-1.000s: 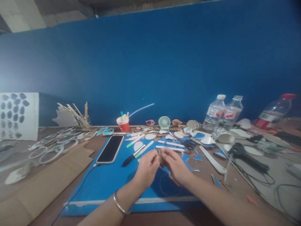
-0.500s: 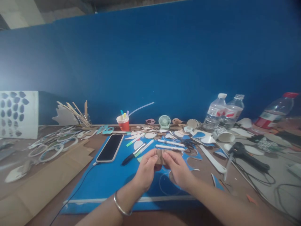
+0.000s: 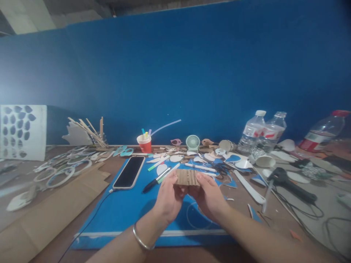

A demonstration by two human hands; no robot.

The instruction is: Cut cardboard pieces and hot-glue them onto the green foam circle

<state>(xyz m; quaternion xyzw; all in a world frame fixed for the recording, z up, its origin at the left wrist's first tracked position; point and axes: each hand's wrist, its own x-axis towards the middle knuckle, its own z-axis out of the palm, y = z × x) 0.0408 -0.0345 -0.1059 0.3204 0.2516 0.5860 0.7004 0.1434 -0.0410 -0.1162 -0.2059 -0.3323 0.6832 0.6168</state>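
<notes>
A small piece of brown corrugated cardboard is held up between both hands, its ridged face toward me. My left hand pinches its left end, and a metal bangle circles that wrist. The right end sits between the thumb and fingers of my right hand. Both hands hover over a blue board whose front edge is pale. Just beyond my left hand lie a black marker and a light pen with a green end. A phone rests on the board further left.
Brown cardboard and several paper rings lie left. At the back stand a paper cup with pens and a small fan. Scissors, scraps, a glue gun with its cord, and plastic bottles occupy the right.
The cardboard piece has been turned and spread wider, so its ridged face now shows. My hands have moved slightly apart; the camera view shifted a little.
</notes>
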